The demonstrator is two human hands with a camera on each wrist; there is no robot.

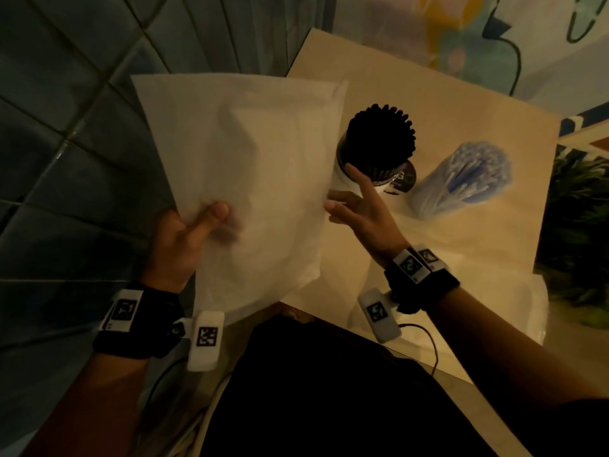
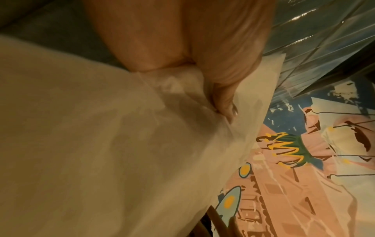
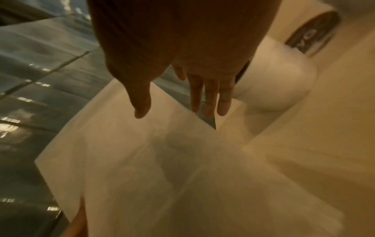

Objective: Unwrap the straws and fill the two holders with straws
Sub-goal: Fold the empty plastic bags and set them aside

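My left hand point(image 1: 197, 225) pinches the lower left edge of a large white translucent plastic wrapper point(image 1: 244, 166), held up off the table; its thumb lies on top and the fingers show dimly through the sheet. The left wrist view shows my thumb point(image 2: 221, 96) pressed on the wrapper point(image 2: 101, 144). My right hand point(image 1: 356, 206) hovers with straight fingers at the wrapper's right edge, next to a white holder point(image 1: 349, 179) full of black straws point(image 1: 379, 136). A bundle of blue straws point(image 1: 461, 179) stands to the right. In the right wrist view my right fingers point(image 3: 211, 99) hang straight above the wrapper point(image 3: 162, 168).
The pale wooden table point(image 1: 428, 258) has dark tiled floor point(image 1: 66, 127) to its left. More clear plastic point(image 1: 494, 308) lies at the table's near right corner. A green plant point(image 1: 576, 225) stands at the right, and a painted wall point(image 1: 461, 34) rises behind the table.
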